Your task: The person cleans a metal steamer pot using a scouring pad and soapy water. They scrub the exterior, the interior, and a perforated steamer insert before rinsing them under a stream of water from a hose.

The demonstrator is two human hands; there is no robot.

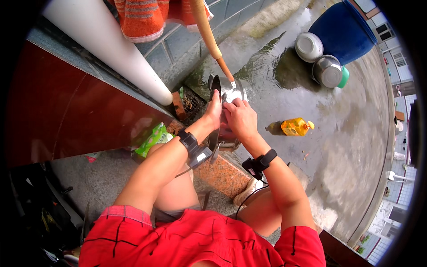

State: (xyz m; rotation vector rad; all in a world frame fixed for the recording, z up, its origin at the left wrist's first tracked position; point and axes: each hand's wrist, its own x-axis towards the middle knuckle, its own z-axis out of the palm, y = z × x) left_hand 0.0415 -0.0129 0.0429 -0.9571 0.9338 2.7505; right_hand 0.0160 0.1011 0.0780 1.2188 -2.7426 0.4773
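A shiny stainless-steel pot (229, 144) is held tipped on its side between my hands, with a loop handle at either end of its rim. My left hand (213, 111) grips the rim, thumb up along it; its fingers are hidden behind. Against the pot's wet metal lies my right hand (243, 117), fingers bent. Whether it holds something small is hidden. Over the pot's far side hangs a tan hose or pipe (207, 31) with a thinner orange-brown end, and water glints below it. To the right, an orange pump bottle (295, 126) stands on wet concrete.
A large blue tub (343, 31) is at the upper right, with a white bowl (309, 46) and a metal pot (327, 71) against it. A white pipe (116, 50) and orange towel (143, 20) are upper left. A brick (179, 106) and green packet (155, 138) lie left.
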